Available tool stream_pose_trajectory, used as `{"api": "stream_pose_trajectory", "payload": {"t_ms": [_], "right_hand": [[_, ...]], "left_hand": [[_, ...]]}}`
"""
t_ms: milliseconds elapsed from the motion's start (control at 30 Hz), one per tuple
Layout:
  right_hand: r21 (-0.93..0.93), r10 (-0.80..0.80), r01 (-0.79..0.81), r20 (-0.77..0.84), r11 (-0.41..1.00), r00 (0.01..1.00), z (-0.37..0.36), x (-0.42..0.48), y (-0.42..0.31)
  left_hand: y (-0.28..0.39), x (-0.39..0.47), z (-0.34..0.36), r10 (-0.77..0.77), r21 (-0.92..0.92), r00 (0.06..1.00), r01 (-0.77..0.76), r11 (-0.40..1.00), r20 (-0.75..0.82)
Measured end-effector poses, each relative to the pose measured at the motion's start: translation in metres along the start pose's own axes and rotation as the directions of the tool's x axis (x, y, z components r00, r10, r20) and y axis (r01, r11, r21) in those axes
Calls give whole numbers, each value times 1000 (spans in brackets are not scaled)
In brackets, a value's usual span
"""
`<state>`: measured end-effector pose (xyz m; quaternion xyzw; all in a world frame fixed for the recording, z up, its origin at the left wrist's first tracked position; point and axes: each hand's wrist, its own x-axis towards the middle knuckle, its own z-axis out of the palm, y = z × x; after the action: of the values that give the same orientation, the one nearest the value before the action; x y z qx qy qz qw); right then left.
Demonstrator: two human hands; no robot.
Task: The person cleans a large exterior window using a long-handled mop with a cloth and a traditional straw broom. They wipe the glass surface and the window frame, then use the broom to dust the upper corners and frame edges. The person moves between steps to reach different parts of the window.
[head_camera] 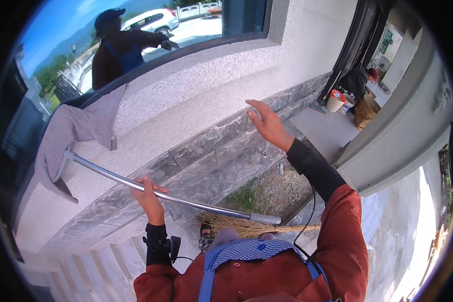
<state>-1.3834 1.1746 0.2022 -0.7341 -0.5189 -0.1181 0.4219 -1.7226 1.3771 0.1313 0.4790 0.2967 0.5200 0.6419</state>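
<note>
My left hand (149,198) is around the middle of a metal telescopic pole (196,204). At the pole's far left end, a grey cloth (73,126) drapes over its head against the window's lower edge. The grey handle end of the pole lies in front of my apron (249,253), above a straw broom (241,225). My right hand (268,124) is raised in front of the grey stone wall band, fingers apart, with nothing in it. A dark cable runs down along my right sleeve.
Steps (98,264) descend at the lower left. A window (196,22) reflects a person and a white car. Near the doorway at the upper right are a squeegee (318,108), a white bucket (336,101), a woven basket (367,111) and another person (355,80) bending.
</note>
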Motion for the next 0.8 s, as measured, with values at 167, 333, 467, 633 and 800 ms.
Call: {"api": "stream_pose_trajectory", "payload": {"t_ms": [167,333,467,633,800], "right_hand": [[-425,-97,-89,-398,901,912,-14,234,143],[-612,473,-555,-311,564,824,56,326,191],[-689,402,-441,-231,576,886,40,317,197],[-583,306,-403,-262,706,915,49,314,197],[-686,268,-322,-188,652,945,41,321,190]], "left_hand": [[-30,20,3,-69,56,996,66,996,49],[-57,43,-22,-116,33,993,116,993,-13],[-55,57,-23,-190,72,978,196,978,-80],[-53,67,-12,-189,101,977,199,975,-103],[-47,65,-14,-170,113,981,180,977,-90]]}}
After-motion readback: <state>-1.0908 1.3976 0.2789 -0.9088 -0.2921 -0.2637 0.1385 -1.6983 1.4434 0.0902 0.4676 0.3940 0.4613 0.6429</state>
